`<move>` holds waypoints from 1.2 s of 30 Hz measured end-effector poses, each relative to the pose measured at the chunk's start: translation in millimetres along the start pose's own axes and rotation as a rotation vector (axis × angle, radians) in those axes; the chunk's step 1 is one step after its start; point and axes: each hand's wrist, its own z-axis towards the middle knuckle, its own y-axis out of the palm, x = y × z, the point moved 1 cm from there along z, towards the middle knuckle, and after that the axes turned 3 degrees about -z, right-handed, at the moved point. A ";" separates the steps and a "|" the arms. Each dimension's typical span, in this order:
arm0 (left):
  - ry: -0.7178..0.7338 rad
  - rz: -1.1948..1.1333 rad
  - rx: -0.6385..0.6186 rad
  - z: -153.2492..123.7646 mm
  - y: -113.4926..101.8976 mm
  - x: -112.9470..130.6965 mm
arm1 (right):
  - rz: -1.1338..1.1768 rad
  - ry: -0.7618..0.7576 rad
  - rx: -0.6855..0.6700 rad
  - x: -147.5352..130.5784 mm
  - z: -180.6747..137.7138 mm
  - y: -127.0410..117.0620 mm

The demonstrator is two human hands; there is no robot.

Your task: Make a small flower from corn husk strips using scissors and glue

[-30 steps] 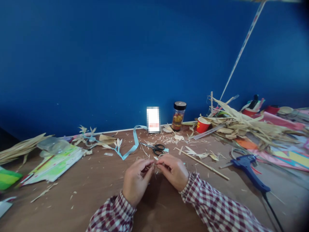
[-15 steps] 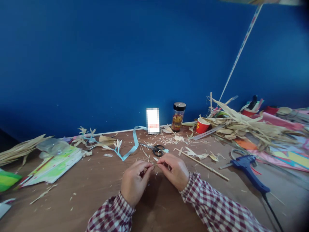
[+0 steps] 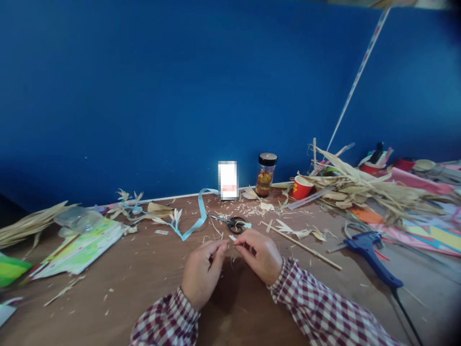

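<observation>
Pinching a thin straw strip (image 3: 231,244) between their fingertips, the left hand (image 3: 202,273) and right hand (image 3: 260,255) meet at the near centre of the tabletop (image 3: 144,283), fingers closed narrowly on it. Just beyond lie black-handled scissors (image 3: 235,224) and a light blue ribbon (image 3: 196,220) among straw scraps (image 3: 252,209). To the right, a wooden stick (image 3: 302,245) lies between the hands and a blue glue gun (image 3: 370,250). At the far edge stand a black-lidded jar (image 3: 266,174), a red cup (image 3: 301,186) and a husk pile (image 3: 363,190). Printed sheets (image 3: 81,247) lie far left. The jar label is too small to read; the white card (image 3: 228,180) beside it is blurred.
</observation>
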 end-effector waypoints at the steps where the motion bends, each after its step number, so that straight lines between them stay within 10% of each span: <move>1: -0.006 -0.002 -0.031 0.2 0.4 0.3 | 0.002 -0.005 -0.004 -0.3 -0.1 -0.1; 9: -0.143 -0.118 -0.198 1.1 4.8 -7.5 | -0.014 0.007 -0.035 -1.8 0.6 -2.3; 36: -0.771 -0.998 -0.129 0.3 5.3 -12.9 | 0.004 0.044 0.036 -1.4 1.6 -2.2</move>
